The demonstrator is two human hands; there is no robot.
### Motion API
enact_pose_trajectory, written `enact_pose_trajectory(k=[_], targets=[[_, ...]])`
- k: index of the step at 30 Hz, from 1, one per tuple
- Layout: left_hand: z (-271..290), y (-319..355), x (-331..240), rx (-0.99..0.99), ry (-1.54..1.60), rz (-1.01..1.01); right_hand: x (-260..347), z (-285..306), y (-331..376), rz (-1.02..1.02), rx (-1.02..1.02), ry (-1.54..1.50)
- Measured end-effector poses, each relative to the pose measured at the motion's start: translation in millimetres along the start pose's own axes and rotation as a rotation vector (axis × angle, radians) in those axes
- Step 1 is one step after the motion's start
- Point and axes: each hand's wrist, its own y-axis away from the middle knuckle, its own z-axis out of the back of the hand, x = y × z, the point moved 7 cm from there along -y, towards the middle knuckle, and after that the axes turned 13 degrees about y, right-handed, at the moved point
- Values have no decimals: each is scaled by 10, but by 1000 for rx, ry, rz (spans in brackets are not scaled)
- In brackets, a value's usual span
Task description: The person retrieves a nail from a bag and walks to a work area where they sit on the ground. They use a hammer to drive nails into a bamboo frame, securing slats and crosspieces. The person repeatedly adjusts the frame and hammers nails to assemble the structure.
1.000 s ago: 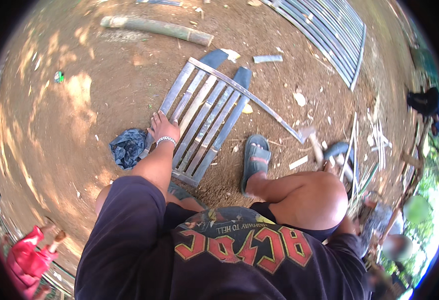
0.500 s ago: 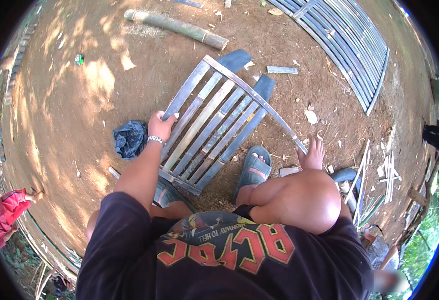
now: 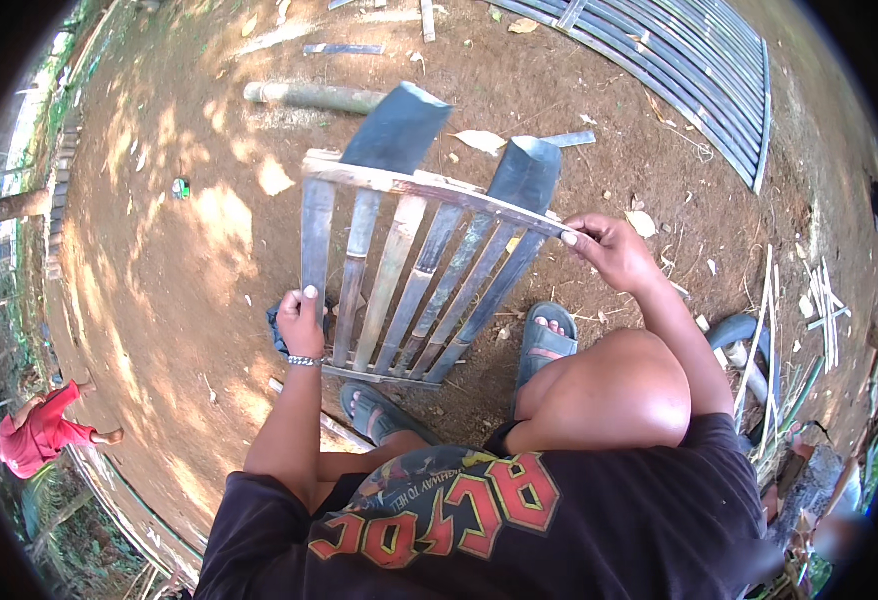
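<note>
In front of me is a slatted bamboo panel (image 3: 387, 270), with several lengthwise slats between a curved far crossbar and a near crossbar. Its near end rests low by my sandals, and the far end looks raised. My left hand (image 3: 301, 322) is closed around the panel's left outer slat. At the far right corner, the fingers and thumb of my right hand (image 3: 614, 252) grip the end of the curved crossbar. Two broad, dark, flat pieces (image 3: 525, 176) stick out past that crossbar; their material is unclear. Behind my left hand, a black plastic bag (image 3: 277, 328) is mostly hidden.
Brown dirt surrounds me. A bamboo pole (image 3: 309, 96) lies beyond the panel, and a larger bamboo slat frame (image 3: 699, 95) at the far right. Thin strips (image 3: 827, 312) and a dark curved tube (image 3: 744, 328) lie to my right. A person in red (image 3: 44, 432) is at the left.
The panel has turned, its far end swinging left and appearing to tilt up. My right hand has moved away from my knee and now grips the crossbar's end. My left hand stays on the left slat.
</note>
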Motion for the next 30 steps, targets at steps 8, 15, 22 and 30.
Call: enact_pose_trajectory(k=[8,15,22,30], targets=[[-203,-62,-250,13,139,22,871,509,275,201,-339,256],[-535,-17,-704,53,255,-93,1880,1099,575,513,-558,521],[-435,-210,-557,199,-186,-247,2232,1184,902,712,-600,676],[-378,164,-1662,233,-147,-588,2052,972,970,677,-602,790]])
